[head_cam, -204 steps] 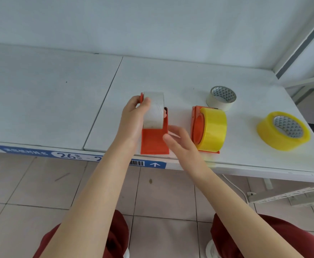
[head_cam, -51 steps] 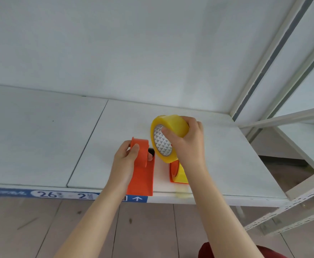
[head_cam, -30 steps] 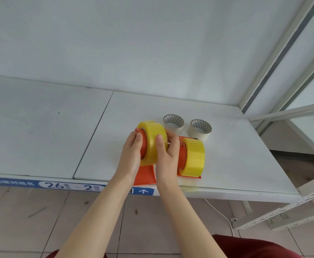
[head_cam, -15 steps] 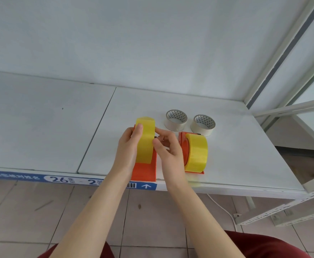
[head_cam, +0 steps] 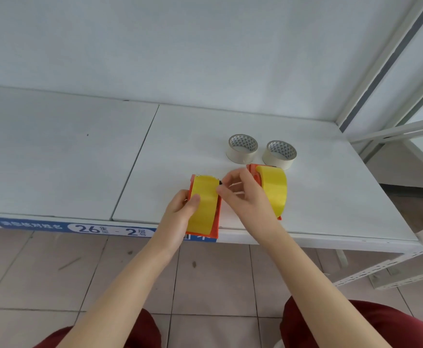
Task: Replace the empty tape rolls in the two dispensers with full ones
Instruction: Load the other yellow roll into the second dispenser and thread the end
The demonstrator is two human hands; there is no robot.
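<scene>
Two orange tape dispensers stand near the front edge of the white shelf. The left dispenser (head_cam: 216, 223) carries a full yellow roll (head_cam: 205, 207). My left hand (head_cam: 181, 212) grips that dispenser and roll from the left, thumb on the tape. My right hand (head_cam: 240, 194) touches the roll's right side with its fingertips pinched near the hub. The right dispenser (head_cam: 253, 172) also carries a full yellow roll (head_cam: 274, 190), partly behind my right hand. Two empty white rolls (head_cam: 242, 149) (head_cam: 279, 154) lie flat behind the dispensers.
The shelf (head_cam: 80, 156) has a seam left of the dispensers and a blue label strip (head_cam: 75, 227) on its front edge. A white wall rises behind. Metal shelf posts (head_cam: 381, 136) stand at the right. Tiled floor and my red-clad knees are below.
The yellow roll has settled onto the left dispenser. My right hand's fingers have shifted from the roll's front to its right side by the hub. The camera view has shifted slightly.
</scene>
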